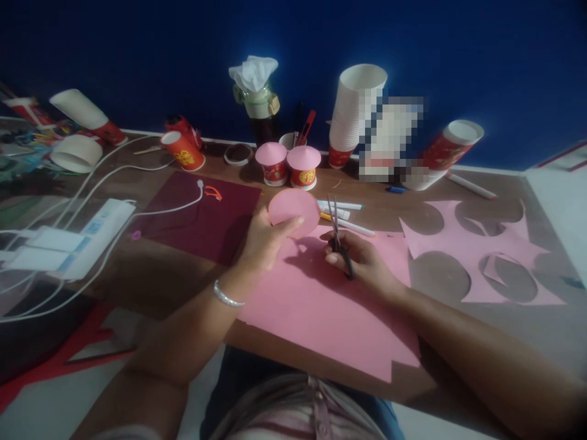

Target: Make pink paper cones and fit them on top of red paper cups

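My left hand (268, 238) holds a round pink paper disc (293, 206) by its lower left edge, the thumb lying over its front. To the right, my right hand (355, 253) is closed around the black handles of a pair of scissors (336, 235), whose blades point up and away from me and look slightly apart. The disc and the scissors do not touch. Beneath both hands lies a large pink sheet (330, 311). Behind the disc stand two small red cups with pink cone tops, one on the left (271, 165) and one on the right (303, 168).
Pink paper scraps with round holes (440, 241) lie at the right. Markers (351, 226) rest behind the scissors. A tall stack of cups (353, 110) stands at the back. A dark red sheet (197, 214) and a white power strip (98, 238) with cables are at the left.
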`<state>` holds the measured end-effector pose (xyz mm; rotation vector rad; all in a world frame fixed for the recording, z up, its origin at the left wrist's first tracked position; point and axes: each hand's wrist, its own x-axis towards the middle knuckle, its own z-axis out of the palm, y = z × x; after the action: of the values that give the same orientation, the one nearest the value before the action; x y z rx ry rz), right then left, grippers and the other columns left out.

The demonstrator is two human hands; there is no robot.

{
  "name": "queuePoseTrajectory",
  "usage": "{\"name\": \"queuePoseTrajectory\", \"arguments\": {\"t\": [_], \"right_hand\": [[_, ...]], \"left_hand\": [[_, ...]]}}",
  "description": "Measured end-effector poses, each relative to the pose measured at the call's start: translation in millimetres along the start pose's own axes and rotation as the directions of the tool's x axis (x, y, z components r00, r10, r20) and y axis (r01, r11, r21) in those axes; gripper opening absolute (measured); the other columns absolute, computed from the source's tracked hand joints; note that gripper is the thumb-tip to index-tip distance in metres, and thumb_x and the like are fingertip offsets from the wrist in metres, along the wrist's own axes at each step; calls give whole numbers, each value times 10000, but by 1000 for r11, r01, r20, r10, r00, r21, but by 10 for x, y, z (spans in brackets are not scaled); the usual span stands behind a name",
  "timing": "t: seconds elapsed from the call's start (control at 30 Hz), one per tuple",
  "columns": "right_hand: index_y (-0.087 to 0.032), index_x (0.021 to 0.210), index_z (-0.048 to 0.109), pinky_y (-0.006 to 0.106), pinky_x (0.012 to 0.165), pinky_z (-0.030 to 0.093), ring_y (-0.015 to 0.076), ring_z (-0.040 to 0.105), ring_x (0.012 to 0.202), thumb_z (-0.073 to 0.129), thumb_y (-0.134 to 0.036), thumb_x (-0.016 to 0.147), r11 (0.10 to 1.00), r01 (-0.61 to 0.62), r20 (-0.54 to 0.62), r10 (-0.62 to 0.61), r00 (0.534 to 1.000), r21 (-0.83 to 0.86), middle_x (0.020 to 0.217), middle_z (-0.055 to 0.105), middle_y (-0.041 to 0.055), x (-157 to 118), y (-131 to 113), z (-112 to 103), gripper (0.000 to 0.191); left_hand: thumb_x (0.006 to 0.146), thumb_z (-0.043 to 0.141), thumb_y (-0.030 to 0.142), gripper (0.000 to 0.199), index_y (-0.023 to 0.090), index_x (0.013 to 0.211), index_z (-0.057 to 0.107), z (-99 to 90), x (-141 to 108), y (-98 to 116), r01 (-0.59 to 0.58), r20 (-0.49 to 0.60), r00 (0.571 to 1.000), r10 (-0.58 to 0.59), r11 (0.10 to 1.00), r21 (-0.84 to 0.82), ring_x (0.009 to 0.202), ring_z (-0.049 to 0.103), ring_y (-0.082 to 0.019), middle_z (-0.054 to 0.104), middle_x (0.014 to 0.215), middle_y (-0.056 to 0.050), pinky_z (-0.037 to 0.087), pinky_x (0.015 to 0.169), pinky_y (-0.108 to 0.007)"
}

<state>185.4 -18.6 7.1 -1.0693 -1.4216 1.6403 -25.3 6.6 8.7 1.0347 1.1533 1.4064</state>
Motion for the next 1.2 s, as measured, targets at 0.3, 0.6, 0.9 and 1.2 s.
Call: {"name": "queuePoseTrajectory", "arguments": {"t": [0.3, 0.6, 0.9, 1.2], "right_hand": [[-191, 1127, 600, 300, 682, 508, 162, 603, 718, 675, -676, 924, 965, 106, 20, -104, 994, -241, 830, 652, 25, -73, 77, 101, 532], [-207, 1142, 589, 291, 658, 512, 160, 602, 695, 639, -665, 956, 953, 136, -24, -149, 989, -271, 825, 680, 29, -67, 128, 111, 496], [-218, 987, 584, 288, 656, 502, 161, 575, 702, 655, -634, 961, 948, 120, -42, -138, 990, -294, 799, 656, 28, -84, 88, 104, 422], [-216, 960, 582, 292, 645, 482, 169, 549, 710, 658, -662, 941, 947, 102, -43, -120, 992, -305, 799, 630, 33, -74, 72, 94, 452]], "left_hand": [[651, 949, 270, 493, 137, 1093, 777, 69, -63, 68, 119, -21, 992, -123, 984, -132, 979, 744, -257, 788, 1047, -101, 614, 903, -383], [674, 951, 286, 509, 157, 1124, 749, 109, -120, 88, 188, 79, 981, -177, 968, -167, 934, 754, -251, 789, 1018, -86, 638, 821, -363], [719, 916, 300, 491, 163, 1153, 733, 80, -114, 87, 126, 156, 982, -111, 988, -93, 990, 748, -259, 778, 1071, -93, 634, 876, -375], [723, 908, 351, 506, 170, 1155, 716, 83, -140, 91, 138, 151, 980, -132, 990, -30, 939, 749, -254, 770, 1034, -90, 637, 736, -330]]}}
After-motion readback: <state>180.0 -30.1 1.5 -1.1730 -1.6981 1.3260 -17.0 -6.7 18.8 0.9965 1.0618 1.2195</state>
